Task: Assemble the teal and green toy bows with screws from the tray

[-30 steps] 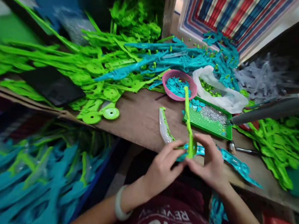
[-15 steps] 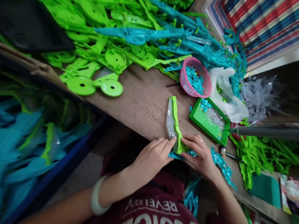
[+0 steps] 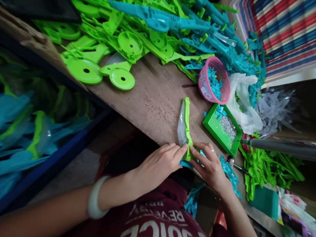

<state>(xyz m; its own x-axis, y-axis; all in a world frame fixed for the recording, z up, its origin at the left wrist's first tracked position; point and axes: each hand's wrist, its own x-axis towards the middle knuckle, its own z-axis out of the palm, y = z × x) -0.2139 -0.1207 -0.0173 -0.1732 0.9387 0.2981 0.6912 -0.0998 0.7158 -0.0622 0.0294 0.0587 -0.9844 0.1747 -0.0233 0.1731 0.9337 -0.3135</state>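
place: likely toy-assembly workshop | shown by: heaped green plastic parts [image 3: 122,46], wooden workbench [image 3: 154,101]

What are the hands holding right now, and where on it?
Both hands, left hand and right hand, pinch the near end of a green plastic piece with a clear insert; its far end lies flat on the wooden table.

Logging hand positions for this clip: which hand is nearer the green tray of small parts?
Right. The right hand lies just below the green tray; the left hand lies farther off, beyond the green-and-clear piece.
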